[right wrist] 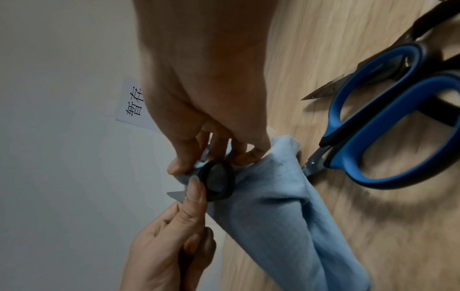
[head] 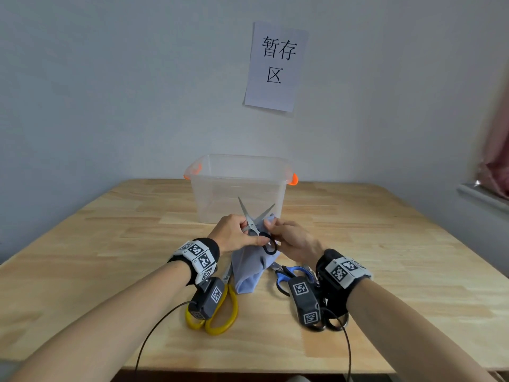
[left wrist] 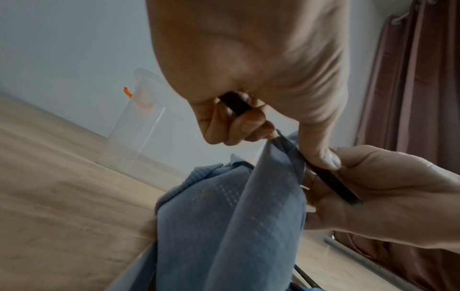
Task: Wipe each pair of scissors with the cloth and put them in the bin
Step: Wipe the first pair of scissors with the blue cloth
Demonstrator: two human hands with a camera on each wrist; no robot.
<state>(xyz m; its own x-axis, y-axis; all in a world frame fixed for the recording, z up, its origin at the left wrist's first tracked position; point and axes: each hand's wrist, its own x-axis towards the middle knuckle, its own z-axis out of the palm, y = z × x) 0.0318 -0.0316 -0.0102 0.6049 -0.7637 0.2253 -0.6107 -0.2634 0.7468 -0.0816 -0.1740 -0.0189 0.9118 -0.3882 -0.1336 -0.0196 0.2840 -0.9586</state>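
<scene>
Nearest on the desk [head: 82, 271] lie yellow-handled scissors [head: 220, 312] under the left wrist and blue-handled scissors [right wrist: 388, 122] under the right. Above them, the left hand [head: 237, 232] pinches the black-handled scissors [head: 254, 220] between curled fingers [left wrist: 248, 126] and thumb, blades spread and pointing up. The right hand [head: 292, 241] pinches the blue cloth [head: 250, 268] against one blade, its fingers [right wrist: 251, 153] curled round the fabric, which hangs down to the desk. Beyond stands the clear bin [head: 237, 186] with orange latches. Farthest, a wall sheet [head: 275, 67] reads "暂存区".

Black-handled scissors [head: 257, 224], blades spread, against pale-blue cloth [head: 249, 267] before clear bin [head: 239, 186].
</scene>
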